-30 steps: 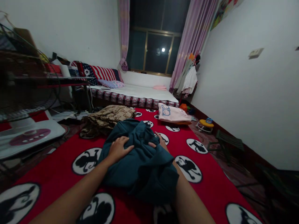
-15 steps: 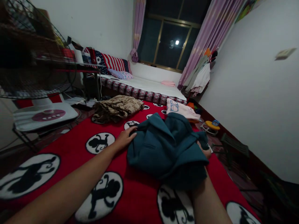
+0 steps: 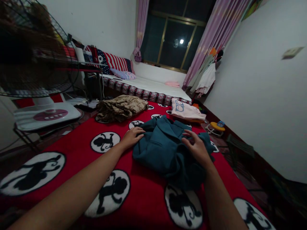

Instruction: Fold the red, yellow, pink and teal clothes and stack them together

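A crumpled dark teal garment lies on a red blanket printed with black monkey figures in white circles. My left hand rests at the garment's left edge, fingers lying on the cloth. My right hand lies on top of the garment's right side with the fingers spread and slightly bent. Neither hand grips the fabric visibly.
A folded brown patterned cloth and a folded pink garment lie further back on the blanket. A fan stands at the left. A mattress lies under the window; small toys and a stool sit at the right.
The garment, bunched up and lifted half a second ago, now lies flatter on the blanket. My right hand came out from under it and rests on top. My left hand stayed at its left edge.
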{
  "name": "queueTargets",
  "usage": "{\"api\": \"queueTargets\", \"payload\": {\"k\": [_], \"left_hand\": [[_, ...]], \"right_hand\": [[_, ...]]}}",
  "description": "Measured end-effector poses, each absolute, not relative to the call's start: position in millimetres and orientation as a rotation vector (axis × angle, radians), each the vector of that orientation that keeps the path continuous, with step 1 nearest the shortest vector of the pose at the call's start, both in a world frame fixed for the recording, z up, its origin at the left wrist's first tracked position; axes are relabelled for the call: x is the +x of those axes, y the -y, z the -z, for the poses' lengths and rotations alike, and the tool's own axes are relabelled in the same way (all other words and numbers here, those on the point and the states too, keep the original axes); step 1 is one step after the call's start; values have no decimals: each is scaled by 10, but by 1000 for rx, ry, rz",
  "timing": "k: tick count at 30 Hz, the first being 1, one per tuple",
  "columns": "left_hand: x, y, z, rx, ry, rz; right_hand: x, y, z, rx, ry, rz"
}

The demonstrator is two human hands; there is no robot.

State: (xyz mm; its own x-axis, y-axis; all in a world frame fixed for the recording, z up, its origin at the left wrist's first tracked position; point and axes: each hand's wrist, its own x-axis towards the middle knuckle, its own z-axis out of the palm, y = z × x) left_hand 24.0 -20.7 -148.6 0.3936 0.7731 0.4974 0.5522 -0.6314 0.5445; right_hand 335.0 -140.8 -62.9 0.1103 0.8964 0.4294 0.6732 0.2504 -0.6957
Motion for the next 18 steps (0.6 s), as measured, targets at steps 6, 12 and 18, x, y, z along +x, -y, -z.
{"api": "queueTargets", "payload": {"k": [6,12,18], "left_hand": [[240,183,1429,2104,-1122,-1191],[200,161,1365,1466,-1053,-1415],[91,151,1333,1090,-934,-1526]], "right_hand": [[2931,1506,660,-1693,2255,-281],[2444,1525,451,-1211,1650,-204],[1861,1842,495,-560,2463,-709]]}}
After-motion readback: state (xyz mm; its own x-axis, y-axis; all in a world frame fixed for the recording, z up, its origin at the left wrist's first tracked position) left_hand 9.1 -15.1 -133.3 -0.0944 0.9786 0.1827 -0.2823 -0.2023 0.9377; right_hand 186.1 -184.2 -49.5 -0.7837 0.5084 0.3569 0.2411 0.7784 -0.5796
